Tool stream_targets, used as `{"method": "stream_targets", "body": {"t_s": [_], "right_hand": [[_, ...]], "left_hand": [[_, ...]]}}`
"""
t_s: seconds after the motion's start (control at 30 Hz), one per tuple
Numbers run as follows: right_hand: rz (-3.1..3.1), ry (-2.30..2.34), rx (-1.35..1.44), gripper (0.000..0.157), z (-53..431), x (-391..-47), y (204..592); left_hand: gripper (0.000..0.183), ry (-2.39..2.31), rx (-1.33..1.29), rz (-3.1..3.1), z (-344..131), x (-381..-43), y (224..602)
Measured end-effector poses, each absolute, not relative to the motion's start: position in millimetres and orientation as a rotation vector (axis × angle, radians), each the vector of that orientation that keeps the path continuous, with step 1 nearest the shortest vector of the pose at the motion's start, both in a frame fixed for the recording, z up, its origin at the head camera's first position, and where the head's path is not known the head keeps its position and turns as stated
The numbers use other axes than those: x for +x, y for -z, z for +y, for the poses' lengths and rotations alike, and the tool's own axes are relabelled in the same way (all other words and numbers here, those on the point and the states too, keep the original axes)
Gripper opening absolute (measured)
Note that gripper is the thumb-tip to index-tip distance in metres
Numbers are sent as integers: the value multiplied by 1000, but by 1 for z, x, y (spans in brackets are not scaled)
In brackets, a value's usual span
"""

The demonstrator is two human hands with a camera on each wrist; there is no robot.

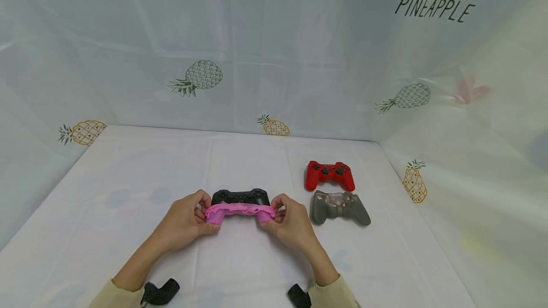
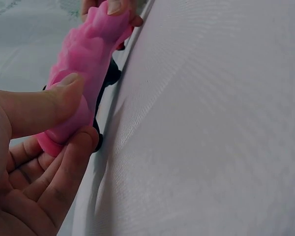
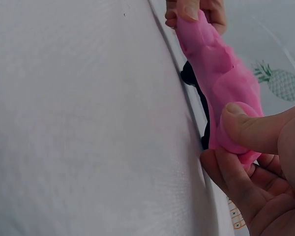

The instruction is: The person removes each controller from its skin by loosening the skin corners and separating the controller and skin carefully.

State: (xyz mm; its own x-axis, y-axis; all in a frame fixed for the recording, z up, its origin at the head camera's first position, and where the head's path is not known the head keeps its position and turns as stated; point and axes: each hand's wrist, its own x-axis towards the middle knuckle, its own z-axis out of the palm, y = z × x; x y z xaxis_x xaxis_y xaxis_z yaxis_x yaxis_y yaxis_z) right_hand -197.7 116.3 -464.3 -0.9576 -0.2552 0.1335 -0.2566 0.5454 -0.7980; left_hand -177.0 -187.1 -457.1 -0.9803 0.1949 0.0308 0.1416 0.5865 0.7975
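A pink silicone controller cover (image 1: 241, 209) is stretched between both hands near the middle of the table. My left hand (image 1: 183, 220) pinches its left end, thumb on the outside and fingers underneath. At the right end, my right hand (image 1: 293, 221) pinches it the same way. Just behind the cover is a black game controller (image 1: 240, 197), its top part showing in the head view. Both wrist views show the cover's smooth pink side, with dark bits of the controller (image 3: 189, 74) peeking out beside it. Whether any of the controller sits inside the cover cannot be told.
To the right lie a red game controller (image 1: 329, 175) and, nearer, a grey translucent controller cover (image 1: 340, 207). A white cloth (image 1: 128, 194) covers the table. Pineapple-print curtains (image 1: 278, 61) enclose the back and sides.
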Motion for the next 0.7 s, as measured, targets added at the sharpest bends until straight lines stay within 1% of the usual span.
{"method": "stream_targets", "body": {"t_s": [0.33, 0.7], "right_hand": [[-2748, -1428, 438, 39, 115, -198, 465], [-2753, -1427, 434, 37, 115, -196, 463]], "left_hand": [[50, -1379, 274, 2748, -188, -178, 459], [49, -1373, 256, 2756, -188, -178, 458]]}}
